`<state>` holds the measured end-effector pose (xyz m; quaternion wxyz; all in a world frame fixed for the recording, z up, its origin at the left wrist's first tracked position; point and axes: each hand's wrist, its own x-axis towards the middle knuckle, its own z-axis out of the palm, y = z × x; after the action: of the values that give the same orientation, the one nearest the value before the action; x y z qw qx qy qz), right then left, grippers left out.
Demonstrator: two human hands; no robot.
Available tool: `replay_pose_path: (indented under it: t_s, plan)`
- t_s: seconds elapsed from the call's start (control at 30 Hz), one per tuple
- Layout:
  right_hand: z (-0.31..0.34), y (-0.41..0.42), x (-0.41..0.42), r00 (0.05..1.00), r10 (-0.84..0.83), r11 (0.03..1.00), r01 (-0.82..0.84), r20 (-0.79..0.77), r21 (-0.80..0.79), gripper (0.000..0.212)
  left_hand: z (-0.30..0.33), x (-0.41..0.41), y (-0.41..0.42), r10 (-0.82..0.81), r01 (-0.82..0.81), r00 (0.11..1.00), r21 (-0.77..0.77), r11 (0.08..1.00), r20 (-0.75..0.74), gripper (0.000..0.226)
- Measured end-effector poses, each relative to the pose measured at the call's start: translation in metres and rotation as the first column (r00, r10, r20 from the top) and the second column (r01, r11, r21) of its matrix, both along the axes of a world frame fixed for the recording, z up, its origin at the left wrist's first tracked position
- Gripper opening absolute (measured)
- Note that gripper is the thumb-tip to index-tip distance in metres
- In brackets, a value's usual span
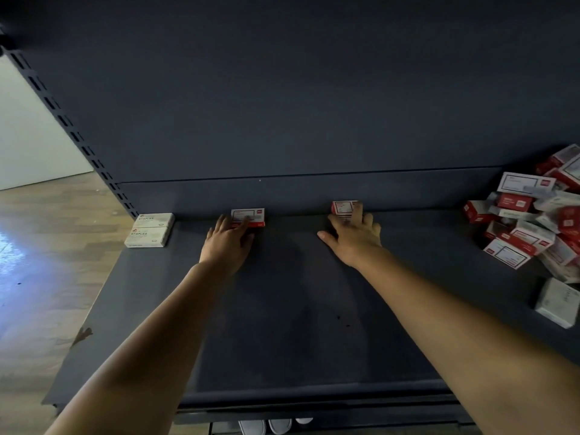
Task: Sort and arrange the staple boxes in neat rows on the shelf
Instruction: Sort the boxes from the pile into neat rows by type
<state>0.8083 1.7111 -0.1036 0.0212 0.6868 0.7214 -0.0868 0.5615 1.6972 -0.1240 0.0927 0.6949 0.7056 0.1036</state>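
The left fingers [243,221] lie straight over the near edge of a red box [249,217], flat on it rather than curled round it, which reads as pushing it back until it meets the rear wall [282,196]. The left hand [227,238] rests low on the shelf [282,309] behind them. The right fingers [357,213] reach up over the front of a second red box [342,208], also fairly straight, with the thumb spread out to the side; whether any finger hooks the box's far side cannot be told. The right hand [354,237] seems to be seating that box against the wall too. Both boxes sit at the back, well apart from each other, likely as heads of separate rows. At the far left corner two white boxes [150,230] lie touching, one in front of the other, a row of their own kind begun. At the right a loose pile [533,215] of red and white boxes waits unsorted, with one white box [557,301] lying alone nearer the front edge. Most of the sorting looks undone.
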Motion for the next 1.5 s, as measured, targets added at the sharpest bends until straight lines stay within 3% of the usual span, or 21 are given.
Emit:
replay_pose_path:
  t_s: [0.77, 1.1, 1.17, 1.3, 1.4, 1.5]
  plan:
    - [-0.003, -0.001, -0.006, 0.997, 0.067, 0.998, -0.067, -0.032, 0.003, 0.064, -0.001, 0.008, -0.001, 0.074, -0.076, 0.996, 0.040, 0.996, 0.058, 0.047]
    - [0.003, 0.005, -0.010, 0.991, 0.048, 0.998, -0.044, 0.121, -0.037, 0.066, 0.019, 0.013, 0.002, 0.101, -0.106, 0.992, -0.080, 0.991, -0.073, 0.044]
    - [0.010, 0.004, -0.004, 0.995, 0.080, 0.995, -0.077, 0.055, -0.068, 0.067, 0.028, 0.020, 0.003, 0.091, -0.107, 0.986, -0.107, 0.989, -0.140, 0.046]
    - [0.024, -0.006, 0.017, 0.980, 0.133, 0.990, -0.126, -0.150, 0.056, 0.062, 0.037, 0.060, -0.002, -0.053, 0.059, 0.988, 0.032, 0.998, -0.148, 0.046]
    - [0.027, -0.021, 0.044, 0.975, 0.158, 0.971, -0.124, -0.158, 0.205, 0.050, 0.037, 0.113, -0.014, -0.202, 0.208, 0.969, 0.032, 0.978, -0.140, 0.050]
    - [0.025, -0.039, 0.080, 0.977, 0.159, 0.975, -0.133, -0.140, 0.179, 0.045, 0.037, 0.167, -0.029, -0.309, 0.316, 0.945, 0.055, 0.947, -0.109, 0.052]
